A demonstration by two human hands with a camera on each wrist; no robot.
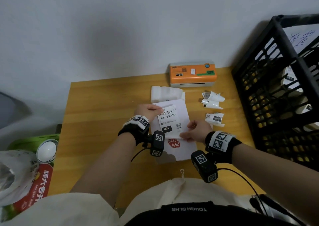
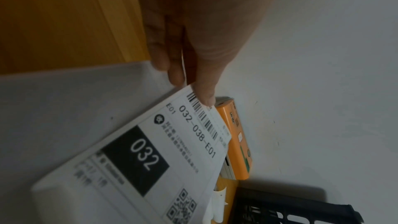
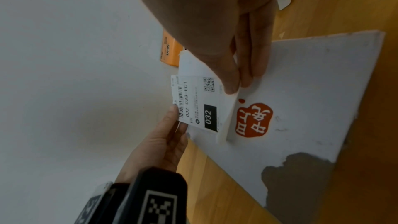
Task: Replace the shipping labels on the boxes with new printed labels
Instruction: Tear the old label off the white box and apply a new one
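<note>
A printed shipping label [image 1: 170, 120] marked 032-038-E01 hangs over a flat white box [image 1: 183, 149] with a red seal print, which lies on the wooden table. My left hand [image 1: 146, 111] pinches the label's top corner by the barcode [image 2: 200, 108]. My right hand [image 1: 195, 130] pinches the opposite lower corner [image 3: 228, 89], where a white backing sheet [image 3: 193, 65] shows behind the label. The box [image 3: 301, 91] has a grey torn patch [image 3: 299, 176] near its front edge.
An orange label printer [image 1: 193, 74] stands at the table's back by the wall. In front of it lie blank label stock [image 1: 166, 93] and curled peeled labels [image 1: 213, 99] [image 1: 214, 118]. A black crate [image 1: 279, 87] fills the right. Bags and a cup [image 1: 46, 150] sit left.
</note>
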